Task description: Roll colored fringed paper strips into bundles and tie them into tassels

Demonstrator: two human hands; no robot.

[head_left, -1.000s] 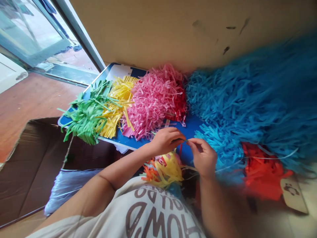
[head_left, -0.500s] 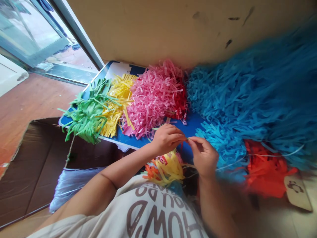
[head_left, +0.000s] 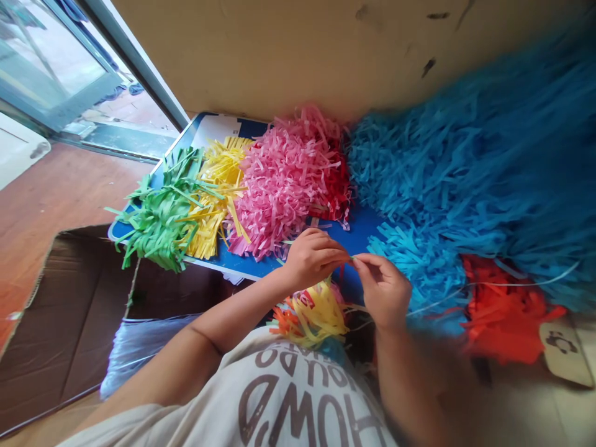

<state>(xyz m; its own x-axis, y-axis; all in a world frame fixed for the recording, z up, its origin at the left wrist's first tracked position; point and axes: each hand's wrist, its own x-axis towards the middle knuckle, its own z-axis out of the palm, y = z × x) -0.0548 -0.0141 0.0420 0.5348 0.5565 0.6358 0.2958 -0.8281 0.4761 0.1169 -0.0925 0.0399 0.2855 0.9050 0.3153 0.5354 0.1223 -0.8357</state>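
Close together over the table's front edge, my left hand (head_left: 316, 256) and my right hand (head_left: 385, 290) meet fingertip to fingertip in a pinch. A tiny greenish bit shows between them, too small to name. Below the hands, by my shirt, hangs a bunch of yellow, orange and red paper strips (head_left: 321, 313), partly covered by my left wrist. A thin white string (head_left: 512, 284) runs from behind my right hand out to the right, across a red-orange bundle of strips (head_left: 507, 310). Whether the fingers grip this string is hidden.
On the blue table (head_left: 365, 233) lie fringed paper bundles: green (head_left: 162, 214), yellow (head_left: 209, 217), pink (head_left: 288, 180), red (head_left: 339, 192) and a large blue heap (head_left: 442, 180). A cardboard box (head_left: 65, 310) with a bundle of white string (head_left: 144, 351) stands at the lower left.
The view has shifted slightly. Both hands keep the same pinched pose at nearly the same spot, and the bundles lie as before.
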